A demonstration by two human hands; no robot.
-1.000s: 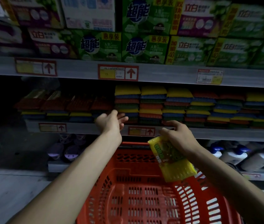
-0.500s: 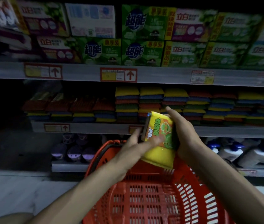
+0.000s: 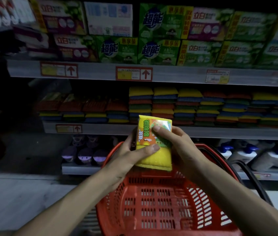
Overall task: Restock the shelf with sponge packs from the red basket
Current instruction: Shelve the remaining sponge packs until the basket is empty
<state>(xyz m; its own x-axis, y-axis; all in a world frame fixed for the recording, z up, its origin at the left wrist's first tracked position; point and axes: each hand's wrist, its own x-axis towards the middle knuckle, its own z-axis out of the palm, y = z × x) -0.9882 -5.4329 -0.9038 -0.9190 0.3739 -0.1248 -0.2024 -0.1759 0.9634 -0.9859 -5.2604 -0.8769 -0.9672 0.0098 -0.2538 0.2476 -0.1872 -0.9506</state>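
Dim store aisle, shelving unit fills the far side. Sponge pack point(image 3: 153, 142), yellow with green/orange label, held upright above the far rim of the red basket point(image 3: 160, 206), in front of the middle shelf edge. Left hand point(image 3: 129, 155) grips the pack's left side, thumb laid across the front, other fingers behind. Right hand point(image 3: 177, 145) grips the right side, thumb on the label near the top. Both hands on it together.

Red basket sits near, below the hands, slotted walls and floor; what shows of its inside has no packs in it. A dark handle runs along its right side.

Middle shelf point(image 3: 219, 132) is grey metal with stacked sponges point(image 3: 185, 106) in yellow, blue, red and green; stacks taller at centre and right, lower at left. Price tag with red arrow point(image 3: 68, 128) on its left front edge. Top shelf point(image 3: 92, 72) carries green and purple boxes point(image 3: 158, 36) and more arrow tags. Bottom shelf point(image 3: 82, 168) has purple-capped containers point(image 3: 83, 154) at left, white bottles with blue caps point(image 3: 253, 155) at right. Pale floor at near left.
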